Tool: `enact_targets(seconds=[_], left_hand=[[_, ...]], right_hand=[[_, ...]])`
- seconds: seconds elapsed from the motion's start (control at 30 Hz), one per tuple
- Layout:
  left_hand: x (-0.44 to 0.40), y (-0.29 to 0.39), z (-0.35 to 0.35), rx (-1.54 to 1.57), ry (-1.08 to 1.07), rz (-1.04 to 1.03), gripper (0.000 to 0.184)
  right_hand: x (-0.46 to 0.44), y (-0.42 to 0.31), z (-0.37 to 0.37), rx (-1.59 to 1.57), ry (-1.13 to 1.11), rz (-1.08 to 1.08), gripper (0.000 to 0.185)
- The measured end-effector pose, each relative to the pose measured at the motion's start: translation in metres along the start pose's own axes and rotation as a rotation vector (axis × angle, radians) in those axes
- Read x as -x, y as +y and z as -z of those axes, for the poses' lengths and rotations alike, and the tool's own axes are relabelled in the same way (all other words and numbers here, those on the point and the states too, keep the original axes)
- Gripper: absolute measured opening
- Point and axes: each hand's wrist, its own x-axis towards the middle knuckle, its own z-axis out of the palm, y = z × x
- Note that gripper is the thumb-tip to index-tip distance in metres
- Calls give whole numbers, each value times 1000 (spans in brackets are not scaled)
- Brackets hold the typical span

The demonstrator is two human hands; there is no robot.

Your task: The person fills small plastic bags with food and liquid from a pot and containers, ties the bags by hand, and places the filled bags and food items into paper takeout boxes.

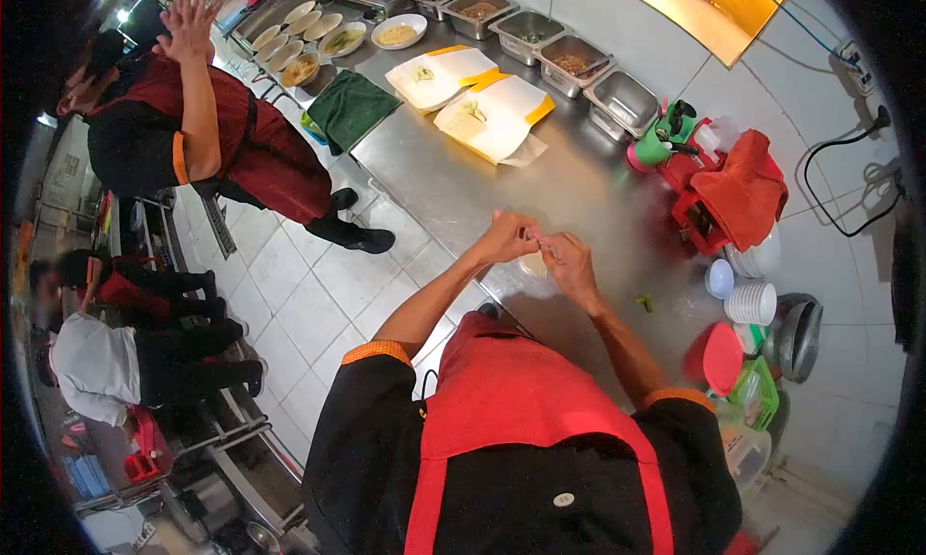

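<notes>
Over the near edge of the steel counter (617,217), my left hand (508,237) and my right hand (569,263) meet with fingertips pinched together. Between them is something small and pinkish, too small to name. Both hands have closed fingers. Just below them on the counter lies a pale round item (533,264), partly covered by my fingers. A small green piece (644,303) lies to the right of my right hand. Beyond my hands, two sheets of white and yellow paper (492,121) hold small bits of food.
Steel trays (622,102) line the wall, with plates of food (398,31) at the far left. A green cloth (352,109) hangs over the corner. Red cloth (743,193), bowls (750,304) and a green basket (755,393) stand right. A co-worker (241,135) stands left; others are behind.
</notes>
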Motion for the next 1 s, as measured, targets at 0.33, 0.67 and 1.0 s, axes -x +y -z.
enact_targets(seconds=[0.33,0.67,1.0], left_hand=[[8,9,-11,28,88,75,17],[35,31,-24,-169,423,-175,19],[20,22,46,-88,502,-172,12]], right_hand=[[2,-7,4,137,-18,93,12],[-14,-24,11,53,-42,-35,7],[-82,-64,-2,290,-100,177,13]])
